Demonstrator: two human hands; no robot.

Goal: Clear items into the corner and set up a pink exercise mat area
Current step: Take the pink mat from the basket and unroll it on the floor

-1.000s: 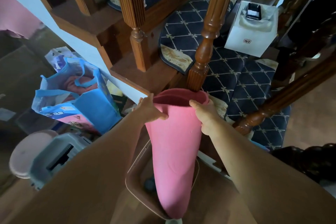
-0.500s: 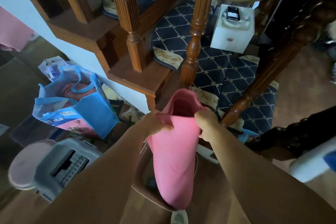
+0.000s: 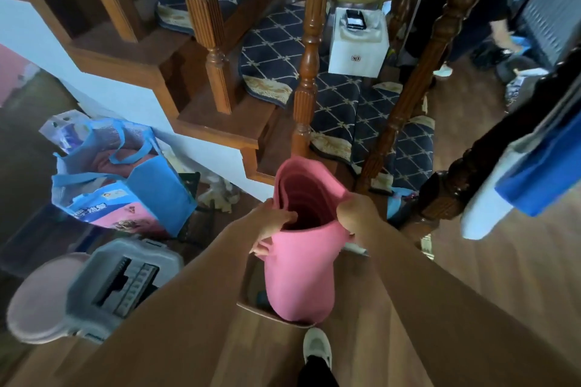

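A rolled pink exercise mat (image 3: 300,273) stands upright in front of me, its open top end facing the camera, its lower end in a brown bin (image 3: 248,305) on the floor. My left hand (image 3: 272,226) grips the mat's top rim on the left, fingers curled over the edge into the roll. My right hand (image 3: 355,214) grips the rim on the right. Both arms reach forward and down from the bottom of the view.
A wooden staircase (image 3: 220,122) with balusters and navy tread mats rises just behind the mat. A blue shopping bag (image 3: 125,185) and a grey step stool (image 3: 122,280) sit at left. A dark newel post (image 3: 449,192) stands at right. A person (image 3: 490,16) crouches far right. My shoe (image 3: 317,345) is below.
The mat's top end has tipped toward me so its rolled inside shows. Both hands stayed on the rim and the view pulled back from the stairs.
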